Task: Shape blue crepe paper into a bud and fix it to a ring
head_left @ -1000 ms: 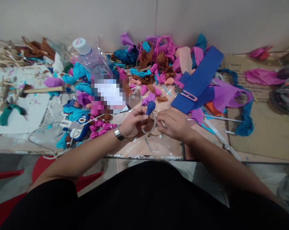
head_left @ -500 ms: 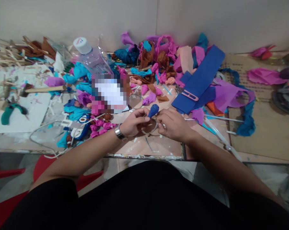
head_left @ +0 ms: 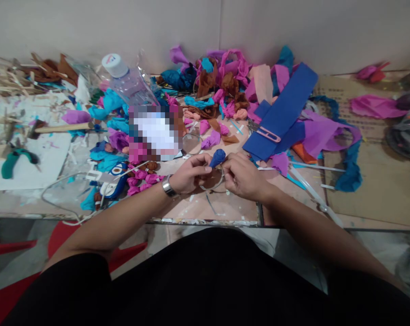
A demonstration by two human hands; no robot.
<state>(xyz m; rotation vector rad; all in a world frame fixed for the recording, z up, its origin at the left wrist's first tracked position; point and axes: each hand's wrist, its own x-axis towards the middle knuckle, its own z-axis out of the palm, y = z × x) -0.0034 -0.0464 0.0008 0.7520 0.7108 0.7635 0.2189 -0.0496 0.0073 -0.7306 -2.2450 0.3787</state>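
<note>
My left hand (head_left: pixel 190 173) pinches the base of a small dark blue crepe-paper bud (head_left: pixel 217 157), which sticks up between my two hands. My right hand (head_left: pixel 243 176) is closed beside it, its fingers pinched at the bud's stem and on a thin white ring (head_left: pixel 212 182) that curves below both hands. Both hands hover just above the pinkish tabletop (head_left: pixel 225 209) near its front edge. A metal watch sits on my left wrist.
Crumpled crepe paper in pink, purple, teal and brown is heaped behind my hands. A folded blue paper strip (head_left: pixel 282 113) with pink snips (head_left: pixel 267 134) lies at right. A plastic bottle (head_left: pixel 130 83), green-handled pliers (head_left: pixel 16 158), several pink buds (head_left: pixel 142 180) and a white cable lie at left.
The blue bud has tilted and shifted slightly right between my fingers. My hands have turned it and the ring a little and stayed in place.
</note>
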